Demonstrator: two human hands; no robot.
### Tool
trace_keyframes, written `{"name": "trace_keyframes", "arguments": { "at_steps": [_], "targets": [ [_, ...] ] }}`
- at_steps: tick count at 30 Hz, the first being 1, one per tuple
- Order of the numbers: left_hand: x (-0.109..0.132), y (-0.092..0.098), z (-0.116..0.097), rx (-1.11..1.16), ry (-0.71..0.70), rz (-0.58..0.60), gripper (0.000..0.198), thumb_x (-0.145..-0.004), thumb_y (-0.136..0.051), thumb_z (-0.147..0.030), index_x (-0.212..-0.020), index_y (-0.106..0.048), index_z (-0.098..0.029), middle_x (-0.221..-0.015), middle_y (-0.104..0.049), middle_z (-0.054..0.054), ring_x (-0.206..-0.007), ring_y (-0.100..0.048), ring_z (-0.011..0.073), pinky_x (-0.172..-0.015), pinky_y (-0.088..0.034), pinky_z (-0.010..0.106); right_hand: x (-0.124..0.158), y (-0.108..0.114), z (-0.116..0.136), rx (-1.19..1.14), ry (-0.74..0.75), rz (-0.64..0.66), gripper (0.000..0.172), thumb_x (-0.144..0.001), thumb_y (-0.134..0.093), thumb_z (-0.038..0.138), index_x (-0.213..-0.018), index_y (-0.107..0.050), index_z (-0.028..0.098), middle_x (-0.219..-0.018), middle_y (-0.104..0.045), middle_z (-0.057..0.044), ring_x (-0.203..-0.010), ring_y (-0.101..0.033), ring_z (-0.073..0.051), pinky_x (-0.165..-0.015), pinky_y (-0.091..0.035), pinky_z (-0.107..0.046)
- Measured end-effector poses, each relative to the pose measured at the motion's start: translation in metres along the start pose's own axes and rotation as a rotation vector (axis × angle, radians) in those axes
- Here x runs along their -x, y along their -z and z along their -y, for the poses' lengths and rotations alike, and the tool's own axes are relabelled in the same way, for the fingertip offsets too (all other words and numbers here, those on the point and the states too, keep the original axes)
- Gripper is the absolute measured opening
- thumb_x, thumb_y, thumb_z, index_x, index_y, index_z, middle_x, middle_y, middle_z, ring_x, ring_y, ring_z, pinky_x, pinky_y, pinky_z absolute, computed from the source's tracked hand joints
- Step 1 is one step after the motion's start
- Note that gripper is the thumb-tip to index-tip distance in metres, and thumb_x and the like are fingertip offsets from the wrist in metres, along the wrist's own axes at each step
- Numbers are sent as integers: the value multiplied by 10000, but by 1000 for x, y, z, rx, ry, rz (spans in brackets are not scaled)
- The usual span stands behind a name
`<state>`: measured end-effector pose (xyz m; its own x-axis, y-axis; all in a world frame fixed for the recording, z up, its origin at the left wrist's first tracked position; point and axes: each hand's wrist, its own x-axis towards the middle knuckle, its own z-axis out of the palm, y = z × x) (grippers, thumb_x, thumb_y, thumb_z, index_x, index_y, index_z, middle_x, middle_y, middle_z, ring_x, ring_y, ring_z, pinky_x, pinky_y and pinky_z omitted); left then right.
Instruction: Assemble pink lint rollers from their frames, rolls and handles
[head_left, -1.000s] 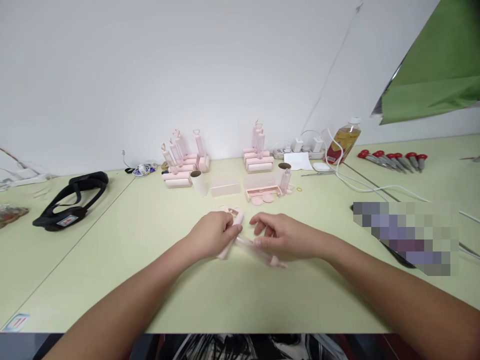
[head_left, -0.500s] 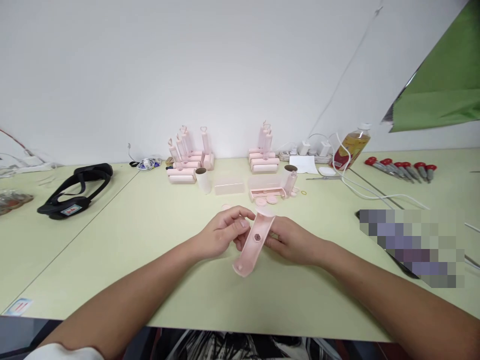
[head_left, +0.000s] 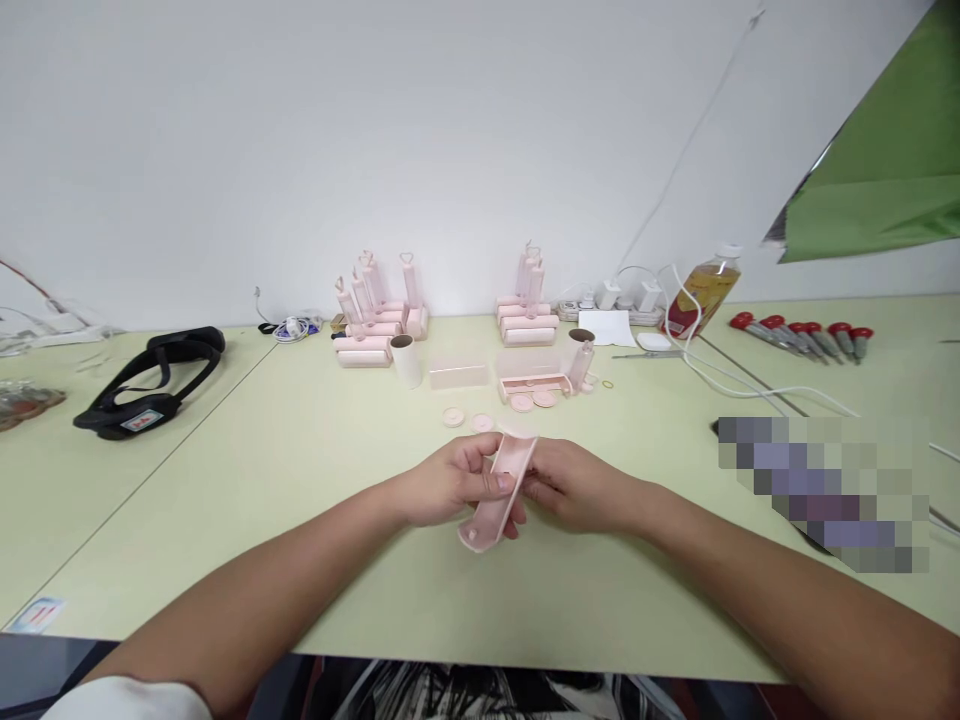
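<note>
A pale pink half-round lint roller shell (head_left: 501,500) is held tilted above the table, its hollow side facing me. My left hand (head_left: 450,483) grips it from the left, thumb pressed inside over the middle and fingertips showing past its right edge. My right hand (head_left: 574,487) is closed against the shell's back right side, its fingertips partly hidden. Just beyond lie pink round end caps (head_left: 453,416). Farther back are an open pink shell (head_left: 535,386), a clear pink cover (head_left: 458,374), a white paper roll (head_left: 406,362) and a small pink handle (head_left: 580,366).
Pink lint rollers with upright handles stand by the wall in a left group (head_left: 365,350) and a right group (head_left: 529,331). A drink bottle (head_left: 703,295), white cables and red-capped tools (head_left: 814,340) are at right. A black headset strap (head_left: 150,385) lies left.
My left hand has moved onto the shell, its thumb now inside over the central hole. The shell has dropped slightly toward me and left, uncovering the end caps behind it.
</note>
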<state>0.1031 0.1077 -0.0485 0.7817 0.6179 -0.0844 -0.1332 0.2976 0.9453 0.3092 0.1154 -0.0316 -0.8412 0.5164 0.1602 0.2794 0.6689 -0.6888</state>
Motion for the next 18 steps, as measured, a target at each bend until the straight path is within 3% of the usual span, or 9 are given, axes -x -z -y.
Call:
{"name": "trace_keyframes", "arguments": {
  "at_steps": [8,18],
  "targets": [
    [-4,2,12,-30,-20,24,389,-803,-728,-386,-1085,-585,-160,-748,-678,66,-703,-680,198,-695,-526,335,2,1,-3,123,-22,18,337,-775,-450,-38,-779,-702,186,-852,-722,-10,-799,-627,-141,-771,-459,-258],
    [-6,-6,13,-95,-62,-58,317,-795,-729,-405,-902,-614,-129,-734,-645,53,-674,-651,161,-676,-542,318,1,1,-4,102,-51,22,304,-778,-458,-21,-784,-688,177,-841,-728,-10,-762,-633,-135,-722,-456,-242]
  ]
}}
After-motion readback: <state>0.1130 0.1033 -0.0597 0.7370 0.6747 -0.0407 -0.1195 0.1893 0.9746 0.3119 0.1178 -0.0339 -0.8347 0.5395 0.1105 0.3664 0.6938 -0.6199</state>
